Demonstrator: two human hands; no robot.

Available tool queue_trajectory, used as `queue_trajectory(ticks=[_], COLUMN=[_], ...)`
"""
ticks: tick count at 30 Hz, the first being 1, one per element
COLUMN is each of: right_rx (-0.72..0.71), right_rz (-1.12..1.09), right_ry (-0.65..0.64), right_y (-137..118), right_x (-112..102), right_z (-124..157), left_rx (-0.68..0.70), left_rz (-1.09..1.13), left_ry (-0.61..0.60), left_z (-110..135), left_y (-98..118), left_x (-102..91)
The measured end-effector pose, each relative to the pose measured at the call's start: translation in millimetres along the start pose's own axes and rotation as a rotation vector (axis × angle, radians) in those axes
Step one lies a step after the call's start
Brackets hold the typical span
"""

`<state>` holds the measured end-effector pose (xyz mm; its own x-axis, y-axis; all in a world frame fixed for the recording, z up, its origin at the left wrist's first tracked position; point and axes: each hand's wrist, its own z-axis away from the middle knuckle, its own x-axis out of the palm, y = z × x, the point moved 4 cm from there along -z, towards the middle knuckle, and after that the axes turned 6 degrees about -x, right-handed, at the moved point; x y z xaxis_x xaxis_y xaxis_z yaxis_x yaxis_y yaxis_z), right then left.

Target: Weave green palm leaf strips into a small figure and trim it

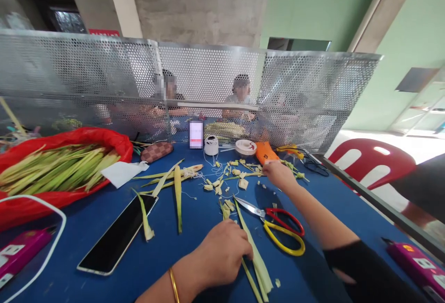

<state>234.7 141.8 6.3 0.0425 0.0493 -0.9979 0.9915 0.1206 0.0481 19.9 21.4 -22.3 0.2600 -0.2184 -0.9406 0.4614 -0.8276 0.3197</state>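
Observation:
My left hand rests closed on the blue table near its front edge, fingers curled over a long green leaf strip that lies beside it. My right hand is stretched far forward among small cut leaf scraps, fingers pinched on something I cannot make out, just below an orange tool. Scissors with red and yellow handles lie open between the two hands.
A red bag of green leaf strips sits at the left. A phone lies face up. A thread spool, a tape roll and a perforated metal screen stand at the back, two people behind it. Red chair at right.

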Motion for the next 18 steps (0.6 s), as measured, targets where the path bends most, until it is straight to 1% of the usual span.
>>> queue_trajectory(ticks=[2,4,7,9,11,14,18], right_rx=[0.053,0.062,0.054,0.061,0.075,0.074,0.025], right_rz=[0.020,0.005,-0.079,-0.169,-0.285,-0.506,-0.797], right_ry=[0.007,0.006,0.032,0.072,0.122,0.193,0.275], right_y=[10.5,17.3,24.9,31.6,40.1,52.0,56.5], right_x=[7.3,16.4,26.7,28.3,25.4,15.4,1.9], right_z=[-22.4,-35.9,-41.6,-40.1,-37.1,-31.7,-19.2], left_rx=[-0.032,-0.041,-0.026,-0.014,-0.009,-0.013,-0.027], left_rz=[-0.015,-0.039,-0.066,-0.072,-0.067,-0.059,-0.062], left_ry=[-0.001,0.012,0.033,0.043,0.059,0.087,0.119], left_z=[-1.0,-2.0,-2.5,-2.1,-1.6,-1.3,-1.5], left_y=[-0.6,-0.5,0.8,2.0,2.9,3.4,2.1], left_x=[1.4,1.8,0.9,-0.5,-2.5,-5.0,-6.5])
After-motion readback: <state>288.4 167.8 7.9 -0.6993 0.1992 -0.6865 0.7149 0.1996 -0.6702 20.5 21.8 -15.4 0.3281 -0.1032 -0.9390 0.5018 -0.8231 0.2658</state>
